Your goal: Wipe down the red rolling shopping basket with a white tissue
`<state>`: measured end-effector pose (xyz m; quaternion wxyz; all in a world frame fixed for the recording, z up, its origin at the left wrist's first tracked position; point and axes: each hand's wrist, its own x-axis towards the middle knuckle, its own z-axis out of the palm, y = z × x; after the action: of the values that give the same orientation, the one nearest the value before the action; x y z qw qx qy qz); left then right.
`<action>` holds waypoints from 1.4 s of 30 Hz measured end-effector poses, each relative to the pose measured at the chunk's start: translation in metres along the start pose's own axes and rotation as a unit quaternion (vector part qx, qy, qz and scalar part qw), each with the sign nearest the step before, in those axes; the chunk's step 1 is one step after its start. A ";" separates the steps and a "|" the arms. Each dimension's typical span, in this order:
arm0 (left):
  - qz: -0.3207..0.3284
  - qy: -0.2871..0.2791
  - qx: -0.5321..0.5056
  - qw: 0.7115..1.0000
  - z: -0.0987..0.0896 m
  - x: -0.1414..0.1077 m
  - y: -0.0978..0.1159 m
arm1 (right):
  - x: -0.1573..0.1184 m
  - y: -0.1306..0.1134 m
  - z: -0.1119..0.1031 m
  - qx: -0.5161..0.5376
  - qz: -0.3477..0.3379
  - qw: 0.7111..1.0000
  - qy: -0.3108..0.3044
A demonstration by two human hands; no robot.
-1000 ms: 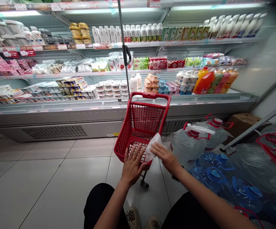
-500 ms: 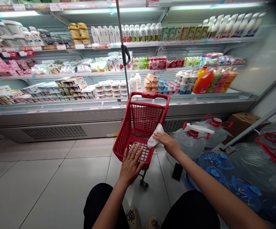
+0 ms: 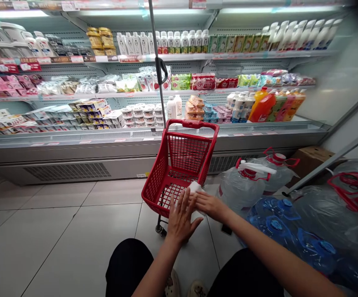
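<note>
A small red shopping cart (image 3: 156, 183) with a lattice basket stands in front of me, its handle towards the fridge. My right hand (image 3: 211, 206) holds a white cloth (image 3: 195, 187) against the near right corner of the basket rim. Its fingers lie over the cloth and partly hide it. My left hand (image 3: 181, 220) is open with the thumb out, at the near rim of the basket. Its fingertips overlap the right hand's fingertips in view; whether they touch, I cannot tell.
Behind the cart runs a lit fridge (image 3: 129, 152) with shelves of dairy and drinks. At right stand large clear water jugs (image 3: 239, 189), blue-tinted bottles (image 3: 274, 225) and a cardboard box (image 3: 313, 159). A dark phone (image 3: 227, 229) lies on the tiled floor (image 3: 55, 247).
My right hand and the cloth have moved down and nearer along the right rim. My left hand has shifted right, beside the right hand. The cart has turned slightly, its near end swinging left.
</note>
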<state>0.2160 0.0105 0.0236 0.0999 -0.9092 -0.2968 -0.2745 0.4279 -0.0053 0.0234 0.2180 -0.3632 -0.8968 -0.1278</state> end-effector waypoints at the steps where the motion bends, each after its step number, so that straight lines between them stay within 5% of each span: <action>1: 0.006 -0.002 0.005 1.000 0.002 -0.002 -0.001 | 0.001 0.010 -0.003 -0.002 -0.009 1.000 -0.003; 7: 0.013 -0.035 -0.001 0.999 0.003 -0.007 -0.002 | -0.004 0.025 -0.002 0.025 0.007 1.000 0.008; 11: -0.046 -0.018 -0.015 0.999 0.005 -0.003 0.002 | -0.013 0.039 -0.004 0.034 0.025 0.999 0.002; 17: -0.059 -0.030 -0.006 0.998 0.012 -0.002 0.000 | -0.014 0.072 -0.012 -0.014 0.117 0.993 0.028; 21: -0.040 -0.037 -0.006 0.999 0.005 -0.011 -0.018 | -0.006 0.058 -0.006 -0.015 0.118 0.992 0.030; 27: -0.078 -0.039 -0.010 0.996 -0.028 -0.033 -0.058 | 0.023 0.017 0.002 0.012 0.096 0.995 0.022; 32: -0.137 -0.010 -0.007 0.991 -0.039 -0.020 -0.053 | 0.060 -0.007 0.018 0.008 0.052 0.999 0.009; 35: -0.138 -0.008 0.008 0.990 -0.033 -0.011 -0.050 | 0.064 0.009 0.019 -0.012 0.048 0.999 0.001; 40: -0.109 -0.030 0.038 0.993 -0.034 -0.021 -0.072 | 0.033 0.069 -0.008 -0.074 0.155 0.985 0.032; 42: -0.116 -0.032 0.041 0.992 -0.036 -0.022 -0.079 | 0.026 0.076 -0.013 -0.083 0.180 0.979 0.041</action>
<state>0.1383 0.0510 0.0422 0.0946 -0.8720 -0.4143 -0.2428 0.4690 0.0586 0.0523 0.2431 -0.5296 -0.7934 -0.1759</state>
